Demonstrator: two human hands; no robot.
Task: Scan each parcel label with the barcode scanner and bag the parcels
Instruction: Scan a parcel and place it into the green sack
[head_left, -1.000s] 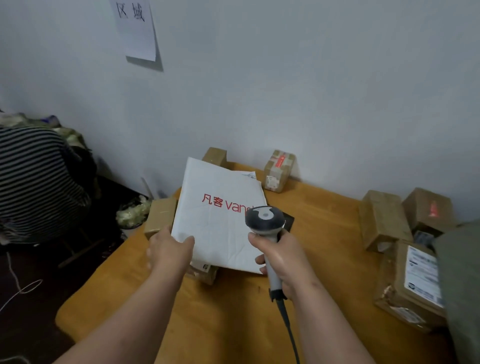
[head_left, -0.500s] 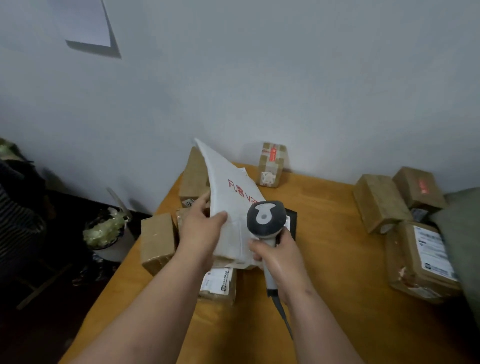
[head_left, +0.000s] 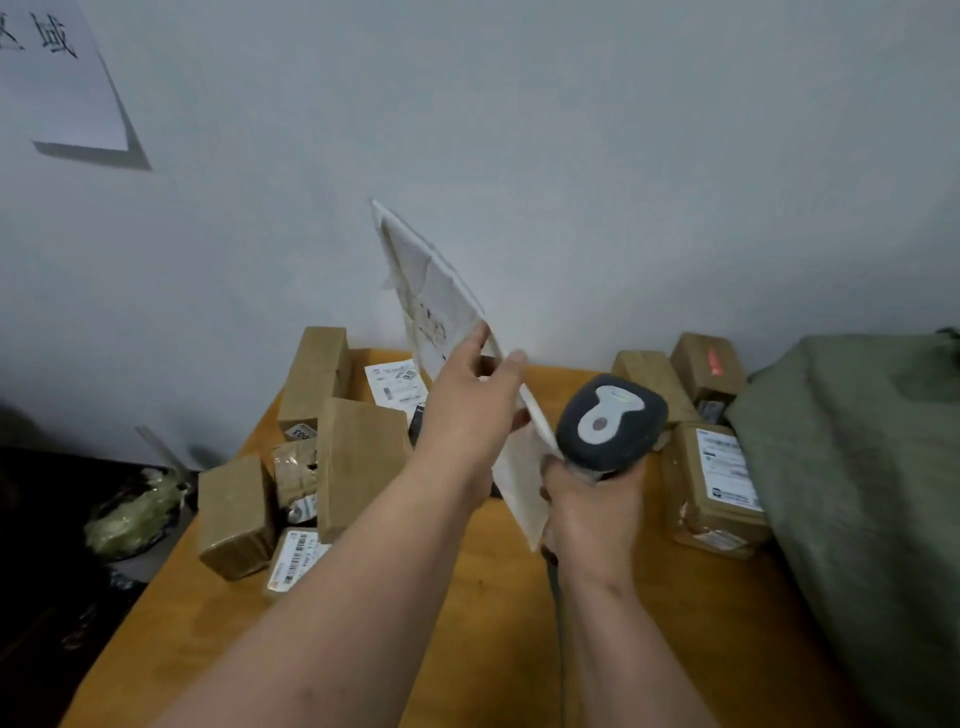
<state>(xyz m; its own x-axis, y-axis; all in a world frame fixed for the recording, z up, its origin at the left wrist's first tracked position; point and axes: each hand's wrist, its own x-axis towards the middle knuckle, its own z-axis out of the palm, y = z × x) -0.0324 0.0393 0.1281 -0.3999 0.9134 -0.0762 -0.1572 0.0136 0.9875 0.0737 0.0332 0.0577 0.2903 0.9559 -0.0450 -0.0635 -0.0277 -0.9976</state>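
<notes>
My left hand (head_left: 470, 415) pinches a flat white mailer parcel (head_left: 431, 306) and holds it nearly on edge above the wooden table (head_left: 467, 649), its far corner up against the wall. My right hand (head_left: 592, 514) grips the handle of a dark grey barcode scanner (head_left: 613, 423), whose head sits just right of the mailer's lower edge. The scanner's cable runs down past my right wrist. A large green sack (head_left: 857, 493) lies at the table's right side.
Several brown cardboard parcels (head_left: 358, 457) with white labels cluster at the table's left and back. More brown boxes (head_left: 717, 483) stand at the right, beside the sack. A bin with a greenish bag (head_left: 135, 514) sits on the floor at left. A paper sheet (head_left: 57, 78) hangs on the wall.
My left hand has lifted the white mailer off the pile and turned it up on edge, printed side away. The scanner stays in my right hand. My view has shifted right.
</notes>
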